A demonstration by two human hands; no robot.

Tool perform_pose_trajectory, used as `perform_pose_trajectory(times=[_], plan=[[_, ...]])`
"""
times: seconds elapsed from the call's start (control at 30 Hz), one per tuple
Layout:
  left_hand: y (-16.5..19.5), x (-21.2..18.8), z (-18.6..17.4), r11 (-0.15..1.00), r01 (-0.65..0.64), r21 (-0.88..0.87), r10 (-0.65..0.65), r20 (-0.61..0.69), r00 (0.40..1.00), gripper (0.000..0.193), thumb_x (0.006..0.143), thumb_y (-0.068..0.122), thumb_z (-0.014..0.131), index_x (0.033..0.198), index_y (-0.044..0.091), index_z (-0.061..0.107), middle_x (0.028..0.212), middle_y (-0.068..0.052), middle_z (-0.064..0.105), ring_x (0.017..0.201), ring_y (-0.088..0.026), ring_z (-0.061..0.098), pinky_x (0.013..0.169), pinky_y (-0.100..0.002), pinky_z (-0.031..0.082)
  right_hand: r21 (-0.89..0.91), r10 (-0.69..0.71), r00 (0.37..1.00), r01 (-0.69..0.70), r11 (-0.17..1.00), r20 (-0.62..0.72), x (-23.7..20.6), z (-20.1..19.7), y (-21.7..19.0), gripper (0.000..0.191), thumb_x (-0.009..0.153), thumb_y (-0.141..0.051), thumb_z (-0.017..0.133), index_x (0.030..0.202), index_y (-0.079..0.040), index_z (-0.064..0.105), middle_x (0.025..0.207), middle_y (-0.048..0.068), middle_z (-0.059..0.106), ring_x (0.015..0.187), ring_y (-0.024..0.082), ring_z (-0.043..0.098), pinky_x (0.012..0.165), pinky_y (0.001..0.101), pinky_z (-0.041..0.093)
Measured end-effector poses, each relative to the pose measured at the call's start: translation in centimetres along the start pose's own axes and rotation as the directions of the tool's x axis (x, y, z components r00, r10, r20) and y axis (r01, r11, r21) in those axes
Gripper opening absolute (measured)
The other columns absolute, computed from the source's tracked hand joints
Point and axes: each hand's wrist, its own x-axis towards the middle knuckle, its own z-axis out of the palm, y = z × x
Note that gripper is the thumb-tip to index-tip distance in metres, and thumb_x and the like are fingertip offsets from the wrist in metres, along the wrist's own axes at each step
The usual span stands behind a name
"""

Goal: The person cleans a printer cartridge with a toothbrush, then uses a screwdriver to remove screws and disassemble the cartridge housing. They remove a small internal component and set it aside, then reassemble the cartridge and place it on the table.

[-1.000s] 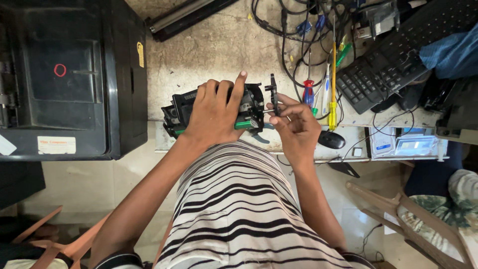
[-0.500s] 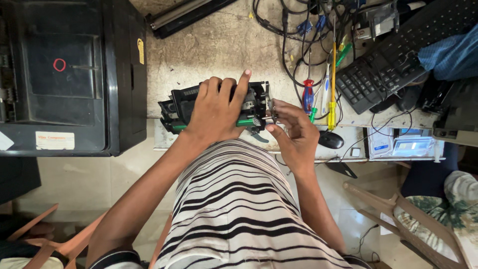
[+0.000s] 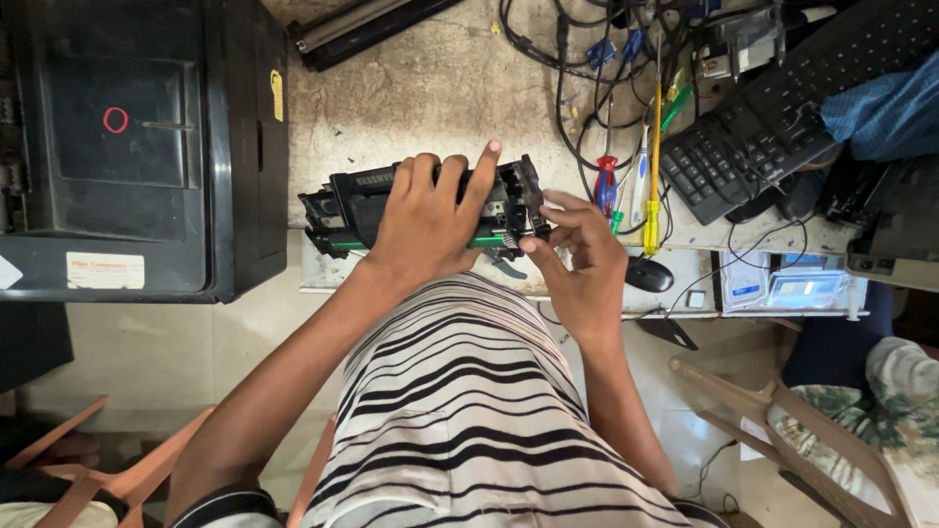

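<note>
A black printer cartridge (image 3: 342,207) with a green strip along its near edge lies at the front edge of the worn table (image 3: 421,88). My left hand (image 3: 430,220) lies flat over its middle, fingers spread and pressing it down. My right hand (image 3: 577,249) is at the cartridge's right end, its fingertips pinching the black end piece (image 3: 529,196) there. A striped shirt fills the lower middle of the view.
A large black printer (image 3: 137,147) stands at the left. Screwdrivers (image 3: 652,166) and tangled cables (image 3: 587,49) lie right of the cartridge, with a black keyboard (image 3: 782,108) beyond and a black mouse (image 3: 648,275) near the edge. A long black roller part (image 3: 362,24) lies at the back.
My right hand held a small black piece upright beside the cartridge, then brought it against the cartridge's right end. My left hand stayed pressed on the cartridge.
</note>
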Motion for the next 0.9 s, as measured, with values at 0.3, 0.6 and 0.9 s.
perform_pose_trajectory(times=[0.3, 0.6, 0.9], plan=[[0.2, -0.1, -0.1, 1.000, -0.024, 0.002, 0.024, -0.024, 0.999, 0.114, 0.063, 0.038, 0.089, 0.156, 0.001, 0.035, 0.110, -0.018, 0.053, 0.096, -0.037, 0.050, 0.090, -0.051, 0.043, 0.059, 0.128, 0.968, -0.143, 0.988, 0.216, 1.8, -3.1, 0.5, 0.038, 0.090, 0.005, 0.079, 0.122, 0.002, 0.060, 0.127, 0.012, 0.068, 0.101, 0.008, 0.062, 0.092, 0.0250, 0.055], [0.1, -0.3, -0.6, 0.998, -0.068, -0.019, 0.067, -0.047, 0.997, 0.114, 0.065, 0.042, 0.088, 0.157, 0.002, 0.033, 0.113, -0.019, 0.054, 0.096, -0.037, 0.050, 0.090, -0.052, 0.043, -0.095, 0.274, 0.881, -0.257, 0.962, 0.385, 3.4, -4.4, -3.7, 0.097, 0.073, 0.004, 0.085, 0.158, -0.012, 0.040, 0.111, 0.004, 0.061, 0.091, 0.009, 0.063, 0.086, 0.0256, 0.056], [-0.6, -0.2, -1.1, 0.987, -0.164, -0.003, 0.163, -0.101, 0.982, 0.103, 0.072, 0.036, 0.084, 0.157, 0.004, 0.037, 0.117, -0.018, 0.056, 0.101, -0.037, 0.053, 0.091, -0.050, 0.043, -0.190, 0.201, 0.884, -0.131, 0.973, 0.421, 3.3, -4.5, -5.0, 0.091, 0.075, 0.002, 0.086, 0.155, -0.006, 0.043, 0.112, 0.008, 0.068, 0.089, 0.010, 0.066, 0.083, 0.0264, 0.058]])
